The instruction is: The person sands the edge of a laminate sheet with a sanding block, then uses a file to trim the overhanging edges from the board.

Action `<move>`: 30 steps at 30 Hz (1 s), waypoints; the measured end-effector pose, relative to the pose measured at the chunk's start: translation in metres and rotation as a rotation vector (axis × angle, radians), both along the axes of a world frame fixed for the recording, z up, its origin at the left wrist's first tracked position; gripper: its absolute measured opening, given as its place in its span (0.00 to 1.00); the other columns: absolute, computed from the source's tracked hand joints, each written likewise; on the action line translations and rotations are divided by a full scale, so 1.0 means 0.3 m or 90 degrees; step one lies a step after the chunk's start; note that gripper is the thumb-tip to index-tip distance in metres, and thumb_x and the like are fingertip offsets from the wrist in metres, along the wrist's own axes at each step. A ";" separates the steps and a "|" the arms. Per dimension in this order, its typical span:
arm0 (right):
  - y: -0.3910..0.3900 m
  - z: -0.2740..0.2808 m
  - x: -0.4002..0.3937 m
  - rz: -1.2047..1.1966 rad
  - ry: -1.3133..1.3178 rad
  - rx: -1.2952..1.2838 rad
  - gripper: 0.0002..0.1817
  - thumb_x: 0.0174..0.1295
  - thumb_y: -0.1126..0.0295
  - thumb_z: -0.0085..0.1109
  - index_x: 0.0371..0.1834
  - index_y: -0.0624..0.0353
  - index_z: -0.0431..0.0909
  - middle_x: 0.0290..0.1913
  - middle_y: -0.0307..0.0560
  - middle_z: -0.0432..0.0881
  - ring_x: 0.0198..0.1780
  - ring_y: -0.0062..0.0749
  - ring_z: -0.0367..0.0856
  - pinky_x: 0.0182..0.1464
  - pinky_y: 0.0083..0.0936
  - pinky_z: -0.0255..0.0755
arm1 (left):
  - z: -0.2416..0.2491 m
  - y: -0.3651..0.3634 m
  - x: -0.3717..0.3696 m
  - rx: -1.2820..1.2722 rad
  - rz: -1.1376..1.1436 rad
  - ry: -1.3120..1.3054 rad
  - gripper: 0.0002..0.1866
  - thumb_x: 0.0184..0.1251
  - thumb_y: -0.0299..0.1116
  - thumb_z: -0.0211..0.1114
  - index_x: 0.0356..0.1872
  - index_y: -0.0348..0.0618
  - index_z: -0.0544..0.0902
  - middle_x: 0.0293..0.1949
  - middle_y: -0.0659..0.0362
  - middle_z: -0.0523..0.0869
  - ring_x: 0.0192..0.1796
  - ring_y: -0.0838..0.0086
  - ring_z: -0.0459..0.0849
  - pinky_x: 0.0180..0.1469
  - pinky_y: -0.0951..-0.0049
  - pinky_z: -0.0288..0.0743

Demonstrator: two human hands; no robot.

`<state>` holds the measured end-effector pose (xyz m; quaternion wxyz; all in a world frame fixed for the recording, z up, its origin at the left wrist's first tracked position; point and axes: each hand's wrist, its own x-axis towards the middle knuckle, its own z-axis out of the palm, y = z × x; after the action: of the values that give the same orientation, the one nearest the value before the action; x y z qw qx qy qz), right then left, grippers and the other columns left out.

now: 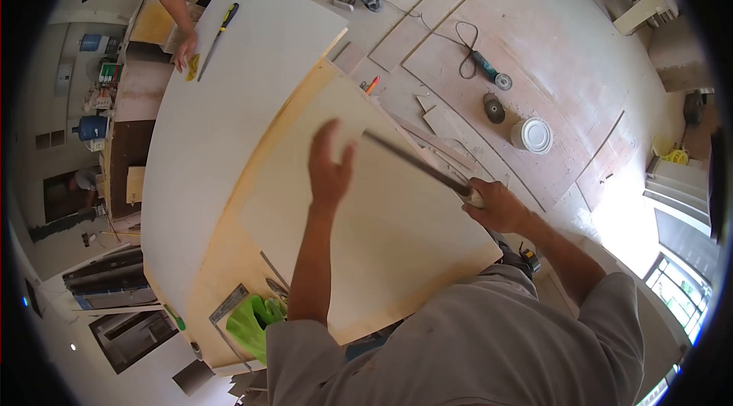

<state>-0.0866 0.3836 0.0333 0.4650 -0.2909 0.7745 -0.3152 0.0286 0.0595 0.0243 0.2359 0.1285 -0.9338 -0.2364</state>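
My right hand (495,206) is wrapped round the light handle of a long, flat dark tool (416,163), which looks like a file. The tool points up and left over a pale panel (382,230) lying on the wooden worktop. My left hand (330,163) is raised above the same panel, near the tool's far end but apart from it, fingers apart and slightly blurred, holding nothing. Beyond a curved wooden edge (263,145) lies a larger white sheet (206,154), with a yellow-and-black handled tool (228,18) on it.
A co-worker at the upper left rests a hand (183,51) by a yellow item. A green bag (250,322) and a metal square (229,304) lie near my left arm. On the floor are an angle grinder (489,70), a disc (494,108), a white can (532,135) and cables.
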 end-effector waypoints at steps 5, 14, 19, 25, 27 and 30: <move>-0.010 -0.160 0.187 -0.156 0.160 -0.091 0.19 0.60 0.68 0.68 0.49 0.66 0.73 0.43 0.61 0.79 0.49 0.61 0.78 0.51 0.46 0.73 | -0.209 -0.303 -0.157 -0.022 0.116 -0.162 0.33 0.65 0.46 0.70 0.63 0.31 0.75 0.61 0.41 0.78 0.65 0.49 0.73 0.68 0.55 0.68; 0.007 -0.159 0.227 -0.137 0.267 -0.138 0.17 0.47 0.83 0.59 0.43 0.63 0.73 0.46 0.56 0.73 0.52 0.55 0.74 0.55 0.42 0.71 | -0.204 -0.294 -0.245 -0.001 0.192 -0.281 0.40 0.49 0.51 0.81 0.57 0.30 0.78 0.57 0.43 0.77 0.64 0.50 0.72 0.66 0.54 0.67; 0.035 -0.147 0.239 -0.123 0.291 -0.117 0.16 0.49 0.83 0.57 0.43 0.64 0.73 0.45 0.55 0.73 0.52 0.53 0.74 0.54 0.41 0.72 | -0.184 -0.290 -0.267 0.014 0.213 -0.320 0.41 0.45 0.51 0.83 0.55 0.30 0.78 0.55 0.43 0.79 0.61 0.52 0.75 0.64 0.55 0.70; 0.070 -0.146 0.263 -0.100 0.300 -0.115 0.15 0.49 0.82 0.57 0.42 0.64 0.74 0.47 0.54 0.73 0.51 0.52 0.74 0.53 0.39 0.72 | -0.154 -0.316 -0.272 0.061 0.180 -0.433 0.41 0.45 0.49 0.83 0.55 0.30 0.78 0.52 0.44 0.81 0.55 0.56 0.80 0.57 0.61 0.75; 0.075 -0.148 0.268 -0.104 0.300 -0.122 0.14 0.49 0.81 0.57 0.42 0.64 0.74 0.47 0.53 0.73 0.51 0.51 0.75 0.53 0.39 0.72 | -0.138 -0.290 -0.243 0.079 0.182 -0.365 0.39 0.46 0.48 0.83 0.53 0.30 0.79 0.50 0.44 0.82 0.52 0.57 0.81 0.55 0.62 0.76; 0.095 -0.151 0.268 -0.109 0.296 -0.141 0.14 0.49 0.81 0.58 0.41 0.64 0.74 0.48 0.52 0.74 0.50 0.51 0.75 0.53 0.40 0.72 | -0.148 -0.297 -0.222 0.092 0.180 -0.368 0.36 0.48 0.48 0.82 0.52 0.33 0.79 0.55 0.48 0.78 0.55 0.58 0.79 0.58 0.60 0.75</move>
<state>-0.0061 0.4121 -0.0120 0.2117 -0.3379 0.8429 -0.3612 -0.0380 -0.0297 -0.0201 -0.0184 0.3349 -0.9158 -0.2209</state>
